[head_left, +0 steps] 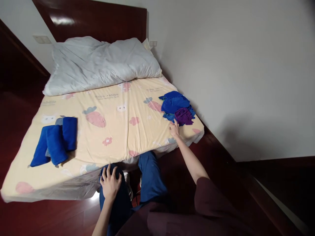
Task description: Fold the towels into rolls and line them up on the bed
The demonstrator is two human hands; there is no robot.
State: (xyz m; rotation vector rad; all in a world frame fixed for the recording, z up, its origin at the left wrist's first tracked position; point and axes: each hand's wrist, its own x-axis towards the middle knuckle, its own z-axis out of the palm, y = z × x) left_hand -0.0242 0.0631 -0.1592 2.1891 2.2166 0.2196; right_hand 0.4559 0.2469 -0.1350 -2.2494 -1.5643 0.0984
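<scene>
My left hand [110, 183] rests on my left knee with its fingers spread, holding nothing. My right hand [174, 128] reaches to the near edge of a crumpled pile of blue cloths [174, 102] at the right side of the bed. Its fingers are apart and partly bent, with a fingertip at the blue fabric; I cannot tell whether it presses on it. A bunched purple cloth [184, 116] lies on the near right of that pile. On the left of the bed, several rolled or folded blue cloths [56, 142] lie close together, partly overlapping.
The bed [118, 131] has a yellow sheet printed with carrots and rabbits. A pale grey quilt [103, 65] lies bunched before the dark wooden headboard [103, 19]. A white wall [233, 82] runs along the right. My legs in blue trousers [151, 180] are against the bed's front edge.
</scene>
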